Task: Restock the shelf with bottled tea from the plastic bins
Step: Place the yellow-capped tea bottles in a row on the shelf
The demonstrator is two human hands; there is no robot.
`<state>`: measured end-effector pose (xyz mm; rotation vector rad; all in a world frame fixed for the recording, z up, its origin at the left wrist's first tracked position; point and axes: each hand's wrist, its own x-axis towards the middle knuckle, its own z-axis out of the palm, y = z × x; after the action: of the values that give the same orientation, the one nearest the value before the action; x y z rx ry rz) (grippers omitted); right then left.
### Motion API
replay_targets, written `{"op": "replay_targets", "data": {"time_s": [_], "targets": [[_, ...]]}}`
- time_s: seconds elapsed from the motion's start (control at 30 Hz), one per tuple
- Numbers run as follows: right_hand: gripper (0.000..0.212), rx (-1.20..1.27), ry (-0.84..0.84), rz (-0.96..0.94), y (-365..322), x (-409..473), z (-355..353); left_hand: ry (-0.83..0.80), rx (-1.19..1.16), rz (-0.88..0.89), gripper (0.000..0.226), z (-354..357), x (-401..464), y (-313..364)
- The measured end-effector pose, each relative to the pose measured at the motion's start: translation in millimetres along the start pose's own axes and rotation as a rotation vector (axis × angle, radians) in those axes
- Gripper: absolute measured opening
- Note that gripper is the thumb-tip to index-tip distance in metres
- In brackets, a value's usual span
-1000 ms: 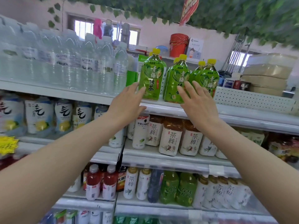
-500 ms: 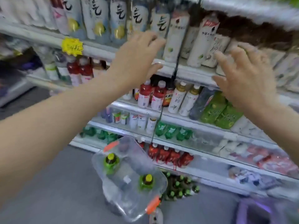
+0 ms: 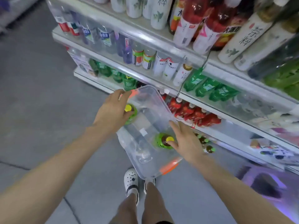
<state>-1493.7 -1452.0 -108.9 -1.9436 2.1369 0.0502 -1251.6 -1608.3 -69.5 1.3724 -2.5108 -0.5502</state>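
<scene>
Bottles (image 3: 163, 140) stand in the bin (image 3: 150, 101), at nine and three o'clock. Full, heavy, slick; grasp their necks. Your left hand (image 3: 113, 113) curls round one bottle's shoulder; right hand (image 3: 184, 141), fingers spread, touches the other's cap.

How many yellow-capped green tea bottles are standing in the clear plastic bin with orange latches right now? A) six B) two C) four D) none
B: just two yellow-capped green tea bottles stand in the clear plastic bin, one under the left hand and the other at the fingertips of the right hand; the rest of the bin floor shows bare.
</scene>
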Motion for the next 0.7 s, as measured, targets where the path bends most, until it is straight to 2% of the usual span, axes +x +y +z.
{"op": "replay_targets", "data": {"time_s": [0.13, 0.23, 0.3, 0.37, 0.43, 0.57, 0.7], "targets": [[0.110, 0.062, -0.255, 0.130, 14.9, 9.8, 75.4, -0.137, -0.007, -0.143, 0.078, 58.9, -6.0, -29.9], [0.104, 0.178, -0.360, 0.251, 22.0, 13.7, 105.1, -0.194, -0.049, -0.235, 0.083, 93.0, 1.1, -45.2], [0.081, 0.291, -0.302, 0.325, 22.1, 16.9, 117.0, -0.226, -0.081, -0.292, 0.086, 110.8, 8.5, -49.5], [0.057, 0.401, -0.158, 0.381, 20.2, 21.2, 123.7, -0.235, -0.115, -0.328, 0.089, 126.0, 15.3, -52.5], [0.042, 0.441, -0.054, 0.386, 19.3, 27.0, 127.8, -0.238, -0.152, -0.359, 0.089, 137.8, 21.3, -55.3], [0.032, 0.441, 0.060, 0.273, 15.4, 40.6, 129.9, -0.216, -0.195, -0.450, 0.069, 149.6, 34.1, -58.8], [0.041, 0.413, 0.128, 0.237, 6.7, 57.9, 132.9, -0.207, -0.196, -0.506, 0.060, 157.7, 43.6, -61.3]]}}
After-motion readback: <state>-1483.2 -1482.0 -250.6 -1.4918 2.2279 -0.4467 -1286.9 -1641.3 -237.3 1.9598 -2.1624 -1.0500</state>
